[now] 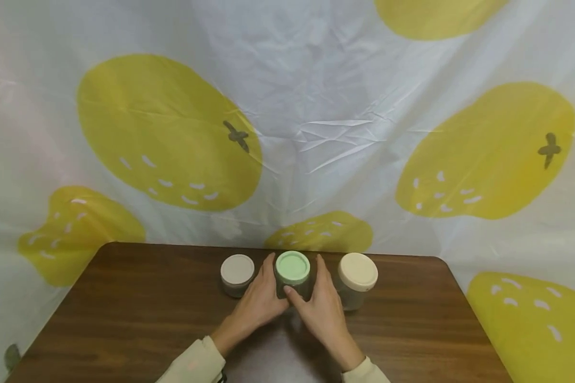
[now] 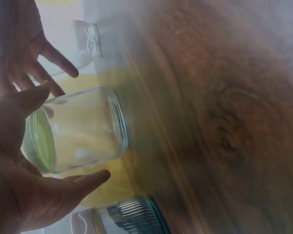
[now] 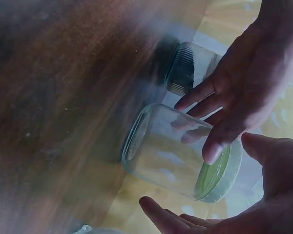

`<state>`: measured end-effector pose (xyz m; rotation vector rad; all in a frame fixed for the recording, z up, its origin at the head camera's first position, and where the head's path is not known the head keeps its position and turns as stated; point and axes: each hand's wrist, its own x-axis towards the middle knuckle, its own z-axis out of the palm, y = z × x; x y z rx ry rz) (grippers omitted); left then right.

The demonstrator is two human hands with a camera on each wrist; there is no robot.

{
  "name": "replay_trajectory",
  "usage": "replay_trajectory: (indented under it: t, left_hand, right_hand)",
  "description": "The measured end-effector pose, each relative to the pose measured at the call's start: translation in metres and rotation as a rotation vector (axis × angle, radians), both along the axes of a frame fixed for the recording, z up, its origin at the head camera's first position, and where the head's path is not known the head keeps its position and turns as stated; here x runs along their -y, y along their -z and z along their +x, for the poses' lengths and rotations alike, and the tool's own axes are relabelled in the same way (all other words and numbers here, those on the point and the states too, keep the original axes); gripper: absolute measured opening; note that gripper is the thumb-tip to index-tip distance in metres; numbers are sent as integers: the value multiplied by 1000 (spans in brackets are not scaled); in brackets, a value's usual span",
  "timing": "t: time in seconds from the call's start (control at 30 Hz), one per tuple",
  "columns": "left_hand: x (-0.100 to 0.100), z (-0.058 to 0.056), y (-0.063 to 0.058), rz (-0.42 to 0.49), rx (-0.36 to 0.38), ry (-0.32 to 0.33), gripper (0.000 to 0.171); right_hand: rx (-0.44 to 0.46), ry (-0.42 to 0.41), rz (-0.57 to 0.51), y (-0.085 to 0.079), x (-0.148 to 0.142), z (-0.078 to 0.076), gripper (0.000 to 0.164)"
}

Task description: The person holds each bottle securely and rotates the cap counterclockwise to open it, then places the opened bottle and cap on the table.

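A clear glass jar with a mint-green lid (image 1: 293,267) stands upright near the table's back edge, between two hands. On its left side is my left hand (image 1: 260,299), fingers straight along the jar; in the right wrist view its thumb (image 3: 214,152) overlaps the green lid. My right hand (image 1: 323,308) is on the other side, fingers extended and thumb across the front of the jar. The left wrist view shows the right hand (image 2: 19,46) with spread fingers, apart from the glass (image 2: 85,131). Neither hand curls round the jar.
A shorter ribbed glass jar with a white lid (image 1: 237,269) stands just left of the left hand. Close to the right hand is a larger jar with a cream lid (image 1: 358,272). A lemon-patterned sheet (image 1: 335,175) hangs behind the brown wooden table (image 1: 148,314).
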<state>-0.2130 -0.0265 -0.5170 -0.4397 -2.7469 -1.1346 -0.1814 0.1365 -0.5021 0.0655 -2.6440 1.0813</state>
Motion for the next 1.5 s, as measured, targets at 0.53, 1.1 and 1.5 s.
replay_trajectory:
  t: [0.53, 1.1, 1.5]
  left_hand:
    - [-6, -20, 33, 19, -128, 8, 85]
    - [-10, -22, 38, 104, -213, -1, 79]
    - [-9, 13, -7, 116, -109, 21, 91]
  right_hand:
    - [-55, -27, -31, 9, 7, -14, 97]
    - [-21, 39, -212, 12, 5, -20, 82]
    - [-36, 5, -495, 1, 1, 0, 78]
